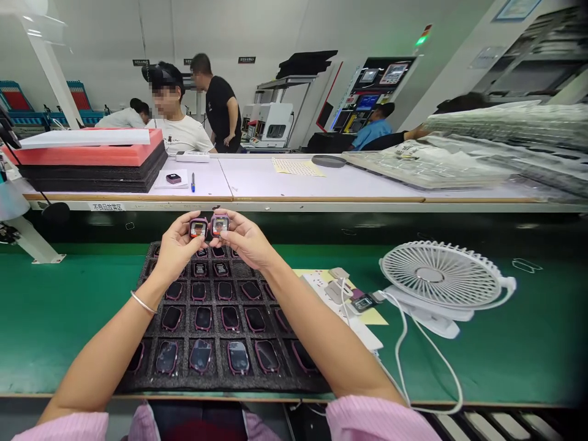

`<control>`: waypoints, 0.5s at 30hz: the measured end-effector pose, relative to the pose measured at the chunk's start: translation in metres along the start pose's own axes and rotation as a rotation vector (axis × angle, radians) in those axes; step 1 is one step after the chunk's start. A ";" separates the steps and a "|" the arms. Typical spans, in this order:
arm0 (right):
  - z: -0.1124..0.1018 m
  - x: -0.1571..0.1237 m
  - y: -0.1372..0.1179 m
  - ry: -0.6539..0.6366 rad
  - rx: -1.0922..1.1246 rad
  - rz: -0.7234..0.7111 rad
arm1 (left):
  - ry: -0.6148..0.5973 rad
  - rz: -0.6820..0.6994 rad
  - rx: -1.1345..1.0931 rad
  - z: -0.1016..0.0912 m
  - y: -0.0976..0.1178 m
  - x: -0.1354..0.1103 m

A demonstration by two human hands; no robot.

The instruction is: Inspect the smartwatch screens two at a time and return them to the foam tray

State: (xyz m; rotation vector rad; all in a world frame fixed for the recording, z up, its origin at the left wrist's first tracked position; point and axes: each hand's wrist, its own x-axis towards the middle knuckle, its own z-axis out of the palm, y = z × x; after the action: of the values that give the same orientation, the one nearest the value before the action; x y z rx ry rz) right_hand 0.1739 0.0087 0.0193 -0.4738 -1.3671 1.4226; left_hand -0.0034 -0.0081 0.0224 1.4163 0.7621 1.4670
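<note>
Two smartwatch bodies without straps are held up side by side over the far end of a black foam tray (187, 331). My left hand (179, 242) grips the left smartwatch (198, 228), thumb at its lower edge. In my right hand (245, 239) is the right smartwatch (220, 224), the thumb on its lower screen. Both screens are lit with a colourful picture. Below, the tray's compartments hold several purple-framed smartwatches (203, 318), mostly dark; a couple farther back show white text. My forearms hide parts of the tray's sides.
A white fan (436, 275) stands at right, beside a power strip (324, 300), cables and another watch (365, 301). A raised shelf (257, 177) behind carries foam trays (92, 162), plastic trays (436, 168) and a pen (193, 182). Several people are beyond.
</note>
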 end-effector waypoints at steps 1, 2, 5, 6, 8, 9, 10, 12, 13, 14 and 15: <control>-0.001 -0.005 0.004 0.009 0.005 0.006 | -0.013 -0.017 0.001 0.000 -0.003 -0.003; -0.001 -0.010 0.008 0.020 0.013 0.014 | -0.025 -0.035 0.000 0.000 -0.006 -0.007; -0.003 -0.024 0.024 0.069 0.051 0.057 | -0.041 -0.099 -0.005 0.000 -0.018 -0.018; -0.004 -0.029 0.030 0.087 0.065 0.073 | -0.037 -0.122 -0.006 -0.001 -0.022 -0.021; -0.005 -0.036 0.040 0.112 0.093 0.110 | -0.023 -0.168 -0.004 -0.001 -0.031 -0.028; -0.006 -0.039 0.045 0.121 0.104 0.127 | -0.018 -0.188 0.000 -0.001 -0.035 -0.030; -0.007 -0.041 0.049 0.128 0.114 0.142 | -0.013 -0.206 0.005 -0.001 -0.039 -0.033; -0.009 -0.045 0.055 0.139 0.133 0.171 | -0.009 -0.229 0.018 -0.003 -0.046 -0.037; -0.009 -0.046 0.057 0.143 0.140 0.184 | -0.006 -0.236 0.026 -0.003 -0.048 -0.038; -0.010 -0.047 0.059 0.146 0.145 0.197 | -0.003 -0.242 0.035 -0.004 -0.050 -0.039; -0.010 -0.048 0.061 0.146 0.148 0.210 | 0.001 -0.247 0.043 -0.005 -0.052 -0.040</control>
State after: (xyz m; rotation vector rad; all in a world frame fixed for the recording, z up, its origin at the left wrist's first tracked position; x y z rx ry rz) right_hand 0.1753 -0.0140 -0.0555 -0.6256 -1.1118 1.6133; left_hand -0.0017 -0.0240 -0.0415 1.3019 0.9391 1.2673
